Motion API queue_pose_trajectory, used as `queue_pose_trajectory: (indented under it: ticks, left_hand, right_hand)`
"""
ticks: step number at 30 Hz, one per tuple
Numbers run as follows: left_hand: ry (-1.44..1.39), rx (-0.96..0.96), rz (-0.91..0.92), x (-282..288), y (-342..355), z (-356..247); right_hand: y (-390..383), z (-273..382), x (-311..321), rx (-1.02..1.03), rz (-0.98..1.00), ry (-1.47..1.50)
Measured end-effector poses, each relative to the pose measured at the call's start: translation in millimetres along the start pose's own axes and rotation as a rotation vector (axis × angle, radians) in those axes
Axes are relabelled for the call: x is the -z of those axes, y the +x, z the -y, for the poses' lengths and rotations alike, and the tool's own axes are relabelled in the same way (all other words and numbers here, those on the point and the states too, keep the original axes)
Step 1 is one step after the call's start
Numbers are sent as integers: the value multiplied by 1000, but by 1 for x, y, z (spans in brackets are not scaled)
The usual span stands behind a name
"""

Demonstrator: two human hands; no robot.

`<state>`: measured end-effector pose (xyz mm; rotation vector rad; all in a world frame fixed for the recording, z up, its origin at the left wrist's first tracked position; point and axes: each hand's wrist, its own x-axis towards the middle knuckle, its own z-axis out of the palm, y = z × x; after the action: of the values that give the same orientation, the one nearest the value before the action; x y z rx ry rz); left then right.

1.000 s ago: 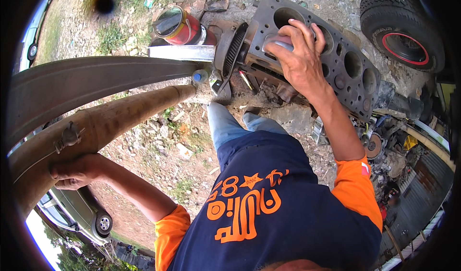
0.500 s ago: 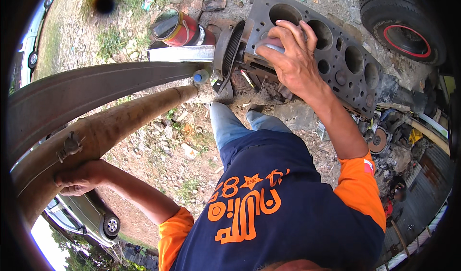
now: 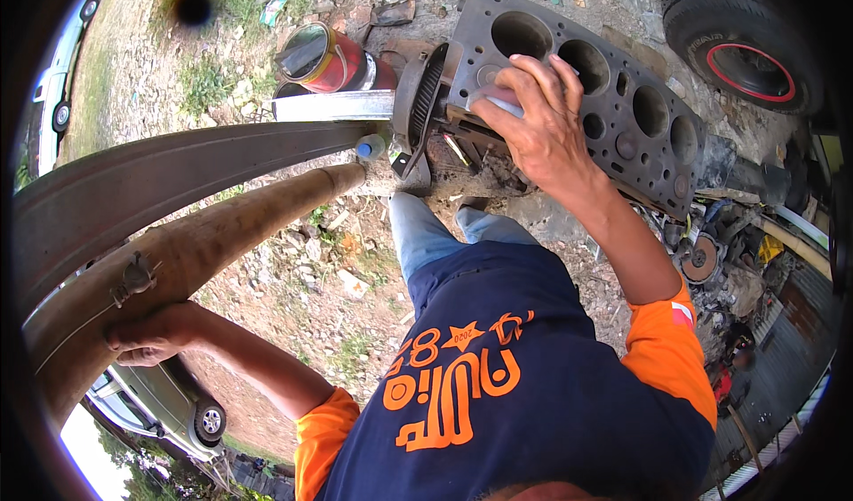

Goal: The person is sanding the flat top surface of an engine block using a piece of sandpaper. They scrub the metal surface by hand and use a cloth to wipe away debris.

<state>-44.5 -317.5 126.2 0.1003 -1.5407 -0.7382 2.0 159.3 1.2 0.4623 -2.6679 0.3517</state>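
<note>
Engine block (image 3: 615, 110) looks seriously heavy, rigid; I'd grab the outer edges. Right hand (image 3: 544, 123) is wrapped over a pale pad (image 3: 507, 107) on the block's left end; probably light, best pinched by its sides. Left hand (image 3: 160, 332) touches a bamboo pole (image 3: 209, 234) left of the block, can't tell how tightly.

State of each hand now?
Left hand: against the wooden pole; grip unclear.
Right hand: closed on a pale piece, at the engine block.
</note>
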Motion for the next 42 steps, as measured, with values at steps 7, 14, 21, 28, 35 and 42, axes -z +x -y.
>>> queue_pose_trajectory:
  ticks: [7,14,21,28,35,42]
  left_hand:
    - [-19,14,2,9,5,19]
    - [-21,37,-31,-4,-1,-3]
    - [-8,1,-25,-1,2,3]
    - [-58,19,-14,-2,1,0]
    - [30,4,4,-1,-1,-4]
    - [89,-7,-3,2,2,5]
  right_hand:
    - [9,7,-1,-11,26,14]
    - [11,8,-7,-43,5,-7]
    - [12,6,-8,-49,-7,-18]
    - [9,0,-19,-59,-37,25]
    - [18,-12,-16,-63,-25,36]
    - [19,-6,-7,-52,26,106]
